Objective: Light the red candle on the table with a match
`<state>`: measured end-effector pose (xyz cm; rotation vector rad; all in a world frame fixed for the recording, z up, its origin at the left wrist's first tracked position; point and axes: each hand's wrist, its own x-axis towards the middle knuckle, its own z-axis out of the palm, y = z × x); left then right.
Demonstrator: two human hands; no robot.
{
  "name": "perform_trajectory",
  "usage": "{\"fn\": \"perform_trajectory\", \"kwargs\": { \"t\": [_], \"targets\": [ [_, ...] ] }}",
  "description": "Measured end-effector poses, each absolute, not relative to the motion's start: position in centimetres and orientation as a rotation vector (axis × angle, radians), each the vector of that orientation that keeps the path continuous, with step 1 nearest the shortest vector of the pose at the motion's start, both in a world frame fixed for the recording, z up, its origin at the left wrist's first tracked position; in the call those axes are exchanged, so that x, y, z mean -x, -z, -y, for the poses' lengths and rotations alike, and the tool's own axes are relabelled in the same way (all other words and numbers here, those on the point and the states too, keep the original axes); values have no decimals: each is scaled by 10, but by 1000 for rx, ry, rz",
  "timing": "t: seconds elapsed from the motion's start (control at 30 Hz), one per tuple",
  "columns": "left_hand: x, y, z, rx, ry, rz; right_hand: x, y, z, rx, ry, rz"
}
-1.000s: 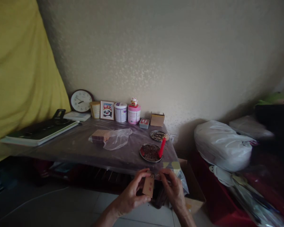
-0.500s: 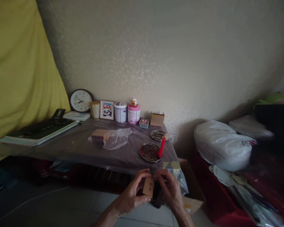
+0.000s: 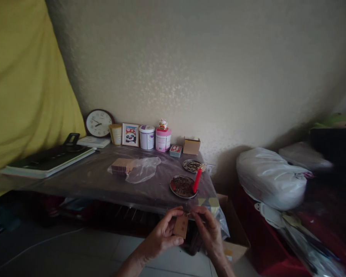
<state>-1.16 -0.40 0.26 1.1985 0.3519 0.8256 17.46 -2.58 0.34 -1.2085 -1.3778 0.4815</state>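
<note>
My left hand (image 3: 164, 232) is closed around a small brown matchbox (image 3: 180, 226) with reddish print, gripped between thumb and fingers in front of the table edge. Close by its upper edge, the thumb and fingers of my right hand (image 3: 209, 227) pinch a thin, pale match (image 3: 189, 213), mostly hidden by the fingertips. Beyond my hands, a red candle (image 3: 197, 181) stands, slightly tilted, at the right side of a dark-stained metal plate (image 3: 182, 196). Behind it is a second plate (image 3: 186, 168) bearing several matchsticks.
A stack of brown boxes (image 3: 121, 166) lies partly in clear plastic (image 3: 144, 169) on the covered table (image 3: 92, 184). Along the wall stand a clock (image 3: 99, 123), a picture frame (image 3: 130, 134), tubs (image 3: 163, 140) and an open carton (image 3: 192, 147). White bags (image 3: 268, 177) sit at right.
My hands stay in nearly the same place. The right fingers shift slightly at the matchbox's upper edge, and the box tilts a little. Candle and plates have not moved.
</note>
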Motion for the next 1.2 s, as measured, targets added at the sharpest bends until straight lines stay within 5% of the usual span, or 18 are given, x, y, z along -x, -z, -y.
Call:
{"fn": "perform_trajectory", "kwargs": {
  "t": [1.2],
  "targets": [
    [3,-4,-7,-1016,-1022,-366,-160,1,18,1107,-523,1216]
  ]
}}
